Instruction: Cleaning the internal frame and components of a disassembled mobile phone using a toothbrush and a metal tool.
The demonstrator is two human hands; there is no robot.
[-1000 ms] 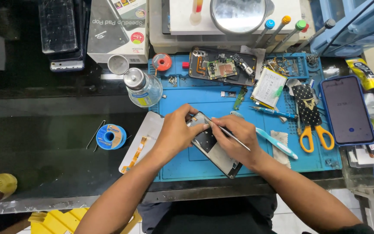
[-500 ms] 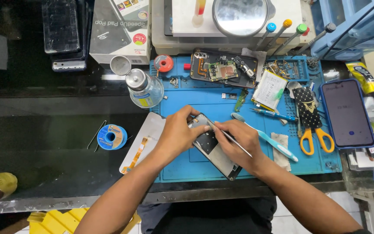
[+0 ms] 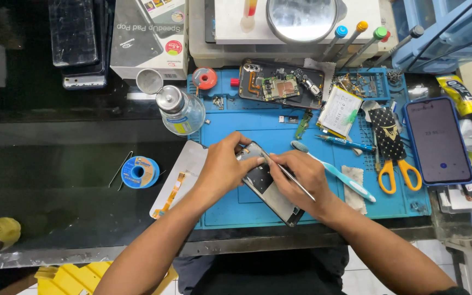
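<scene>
Lay open-backed near the counter's front edge, on the blue mat [image 3: 258,210]: the phone [image 3: 266,186], internals exposed, not reassembled. Steadied by the left hand [image 3: 225,169], fingers closed on its upper end; worked by the right hand [image 3: 301,177], pinched on thin tweezers [image 3: 285,175]. Farther back, a second opened phone [image 3: 279,84], untouched.

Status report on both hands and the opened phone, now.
Left hand steadies opened black phone on blue work mat. Right hand holds thin metal tweezers, tip on phone's upper edge. Nothing in the way.
</scene>
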